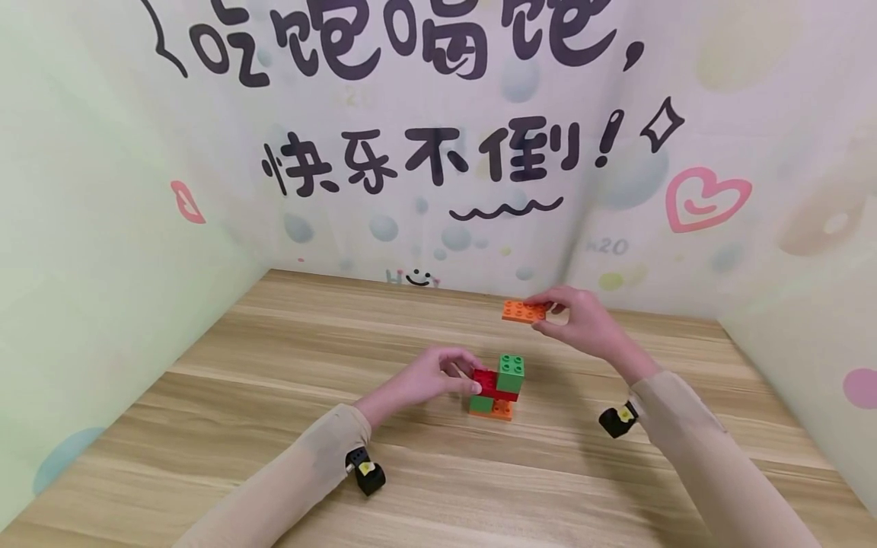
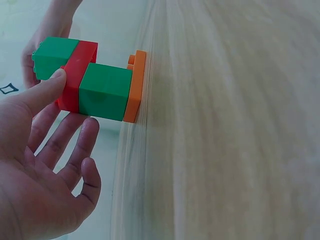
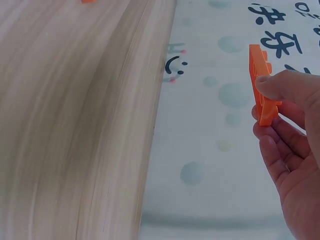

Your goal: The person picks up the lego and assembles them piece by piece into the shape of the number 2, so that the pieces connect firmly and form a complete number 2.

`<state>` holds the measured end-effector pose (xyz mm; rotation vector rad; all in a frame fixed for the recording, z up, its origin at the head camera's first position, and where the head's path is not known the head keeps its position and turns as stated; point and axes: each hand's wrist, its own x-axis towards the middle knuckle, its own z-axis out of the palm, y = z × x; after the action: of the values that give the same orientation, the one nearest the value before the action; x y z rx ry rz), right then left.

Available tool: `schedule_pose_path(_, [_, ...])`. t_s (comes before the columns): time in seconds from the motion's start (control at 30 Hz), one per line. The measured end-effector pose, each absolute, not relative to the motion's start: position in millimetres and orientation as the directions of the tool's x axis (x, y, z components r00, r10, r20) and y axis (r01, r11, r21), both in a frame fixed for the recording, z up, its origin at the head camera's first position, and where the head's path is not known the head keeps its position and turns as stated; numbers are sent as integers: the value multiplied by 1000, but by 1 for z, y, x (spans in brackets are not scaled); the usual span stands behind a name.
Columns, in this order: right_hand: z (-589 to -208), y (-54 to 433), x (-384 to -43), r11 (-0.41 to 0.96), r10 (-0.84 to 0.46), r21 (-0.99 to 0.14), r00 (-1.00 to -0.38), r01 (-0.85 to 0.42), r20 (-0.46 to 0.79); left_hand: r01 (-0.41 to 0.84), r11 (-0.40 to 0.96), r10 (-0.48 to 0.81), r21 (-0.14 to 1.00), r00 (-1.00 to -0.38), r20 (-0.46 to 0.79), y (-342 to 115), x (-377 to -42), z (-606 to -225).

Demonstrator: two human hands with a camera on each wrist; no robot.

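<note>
A small stack of toy building bricks stands on the table. Its base is a thin orange plate [image 1: 503, 412], with a green brick [image 2: 105, 91] on one end. Across that lies a red brick [image 1: 485, 380], and a second green brick [image 1: 510, 374] sits on the red one's right end. My left hand [image 1: 430, 374] pinches the red brick, thumb on the near side and fingertips behind; its other fingers are loosely bent. Higher up and to the right, my right hand [image 1: 581, 323] holds a studded orange brick [image 1: 521, 311] between thumb and fingers, raised above the table.
The wood-grain table [image 1: 274, 396] runs back to a printed backdrop [image 1: 438, 251] with large dark lettering. Pale side walls stand left and right. A small black camera [image 1: 366, 473] is strapped at the left wrist, another camera [image 1: 618, 420] at the right.
</note>
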<state>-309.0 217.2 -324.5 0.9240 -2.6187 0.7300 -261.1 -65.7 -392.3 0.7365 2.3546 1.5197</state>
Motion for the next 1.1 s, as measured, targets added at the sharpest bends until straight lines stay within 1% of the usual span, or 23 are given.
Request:
schedule_pose_path(0.3, [-320,211,-295,639,-517,-385,-742,-666,426,277,321,536,906,-842,67,-66,-261,-393])
schedule_pose_path(0.5, [-319,206,-285,618,-534,-375,-718,-692,446,273,318,536,908,-842,65,-66,-261,-393])
schedule_pose_path(0.73, [-317,200,-275,601,-542,-388,-713,-699,444,275,322,535,906,-842,65,-66,-260,-391])
schedule_pose_path(1.0, [-319,196,-266,564,-573,-352,-661,-747,484,272,326,531,905,-845,63,-64,-260,-392])
schedule_pose_path(1.1, [-320,195,-262,557,-577,-349,-654,-753,490,275,327,531,904,-845,66,-64,-261,-392])
